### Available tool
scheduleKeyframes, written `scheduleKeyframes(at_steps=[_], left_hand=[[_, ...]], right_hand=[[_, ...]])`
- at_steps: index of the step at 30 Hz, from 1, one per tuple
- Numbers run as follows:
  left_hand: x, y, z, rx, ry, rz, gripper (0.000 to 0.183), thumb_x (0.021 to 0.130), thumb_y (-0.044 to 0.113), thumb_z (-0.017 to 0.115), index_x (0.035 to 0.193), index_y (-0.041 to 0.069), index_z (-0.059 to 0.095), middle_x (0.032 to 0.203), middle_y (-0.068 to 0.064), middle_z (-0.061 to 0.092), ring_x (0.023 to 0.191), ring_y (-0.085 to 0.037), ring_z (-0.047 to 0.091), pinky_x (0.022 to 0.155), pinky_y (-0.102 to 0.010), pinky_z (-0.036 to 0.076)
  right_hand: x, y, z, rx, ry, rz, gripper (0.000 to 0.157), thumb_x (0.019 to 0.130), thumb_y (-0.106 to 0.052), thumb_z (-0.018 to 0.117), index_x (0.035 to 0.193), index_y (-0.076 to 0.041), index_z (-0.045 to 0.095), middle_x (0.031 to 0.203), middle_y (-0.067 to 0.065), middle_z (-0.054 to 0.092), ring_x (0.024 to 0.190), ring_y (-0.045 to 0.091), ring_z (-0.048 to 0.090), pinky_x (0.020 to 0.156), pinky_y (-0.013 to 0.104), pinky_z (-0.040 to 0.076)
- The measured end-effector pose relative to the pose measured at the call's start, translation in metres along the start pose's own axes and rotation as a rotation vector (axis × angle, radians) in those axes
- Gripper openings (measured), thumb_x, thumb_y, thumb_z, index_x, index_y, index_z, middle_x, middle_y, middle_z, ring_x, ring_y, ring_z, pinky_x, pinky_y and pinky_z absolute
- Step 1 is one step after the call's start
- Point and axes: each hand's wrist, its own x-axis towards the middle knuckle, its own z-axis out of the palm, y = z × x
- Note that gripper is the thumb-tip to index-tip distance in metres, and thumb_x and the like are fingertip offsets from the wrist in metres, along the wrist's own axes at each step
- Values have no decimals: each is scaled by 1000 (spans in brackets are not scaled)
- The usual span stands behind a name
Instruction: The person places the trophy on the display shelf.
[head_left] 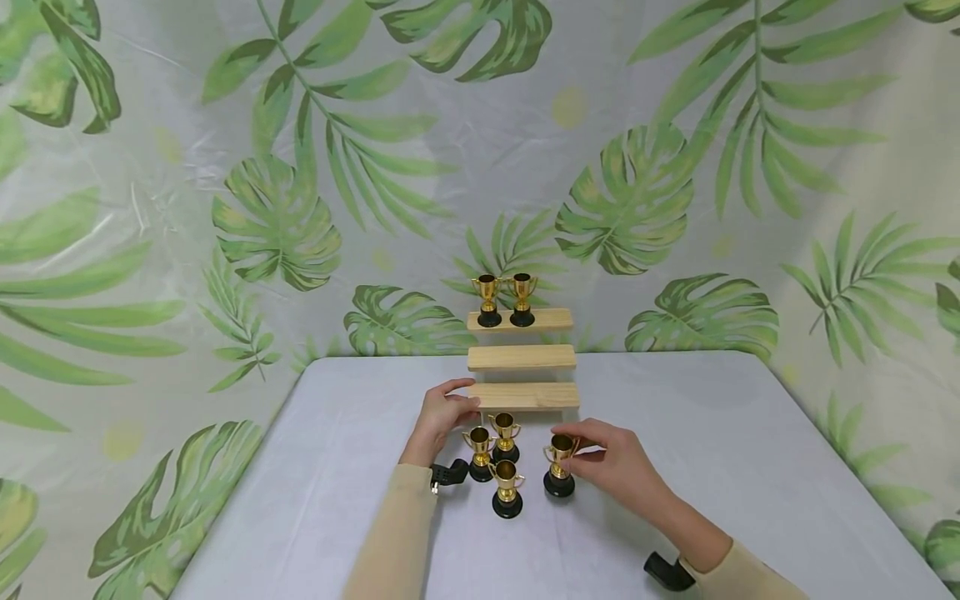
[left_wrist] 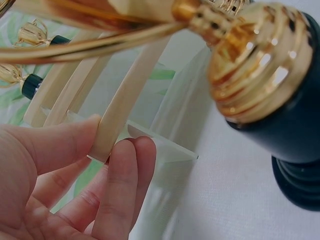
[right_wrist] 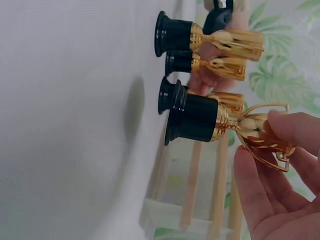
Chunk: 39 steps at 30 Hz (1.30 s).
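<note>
My right hand point(head_left: 615, 462) pinches a small gold trophy cup point(head_left: 559, 457) with a black base by its bowl and handle. In the right wrist view this trophy point(right_wrist: 197, 118) is upright relative to the table, its base a little off the cloth. My left hand point(head_left: 442, 415) grips the left end of the lowest wooden step of a three-step display stand point(head_left: 525, 395), thumb on one face and fingers on the other. Between the hands, three similar trophies point(head_left: 507, 492) stand close together on the table. Two more trophies point(head_left: 522, 302) stand side by side on the stand's top step.
The wooden steps sit on clear side supports point(left_wrist: 165, 142). A white cloth covers the table point(head_left: 360, 417). Behind it hangs a leaf-patterned curtain point(head_left: 495, 150). A black wrist device point(head_left: 669, 572) is strapped on the right arm, another point(head_left: 450, 473) on the left.
</note>
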Motion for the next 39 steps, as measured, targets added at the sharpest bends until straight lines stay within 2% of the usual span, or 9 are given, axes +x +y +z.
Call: scheduleKeyframes(at_steps=[12,18,25,32,36,39], left_hand=[[1,-1,0,-8,-11,-8,48,87,0,76,133,3,64,93,-17,72,84,-29,73,75,-37,61],[1,-2,-1,-2,-13,-11,48,87,1,76,134,4,64,94,-17,72,84,-30,73,76,-39,61],[2,-2,-3,-2,-39,-11,50,89,3,75,137,3,61,95,-18,73,92,-37,72,83,-45,59],[-9,12,0,27,-49,-12,49,90,-2,71,138,-3,57,98,-23,71,97,-42,70,88,-50,57],[-1,4,-1,12,-38,-18,51,89,1,74,138,0,59,98,-21,72,94,-39,71,86,-47,58],[1,-1,-2,0,-29,-9,51,88,2,76,137,2,60,96,-19,72,89,-36,72,81,-44,60]], right_hand=[[5,2,-3,-8,45,14,44,81,-13,87,118,-32,72,104,-9,69,93,15,68,77,26,60],[9,0,-5,20,66,11,43,80,-11,87,117,-28,73,105,-8,70,93,15,68,77,28,60],[14,-3,-8,6,89,10,43,80,-11,87,116,-28,73,105,-8,70,93,15,68,77,26,60],[20,-2,-12,2,102,2,43,80,-12,87,120,-21,73,108,-7,70,93,16,68,77,26,60],[24,-1,-15,7,109,3,43,80,-11,87,120,-18,73,110,-5,70,93,16,68,77,26,60],[26,0,-17,9,114,-2,43,80,-10,87,120,-21,73,110,-3,70,93,17,68,77,26,60]])
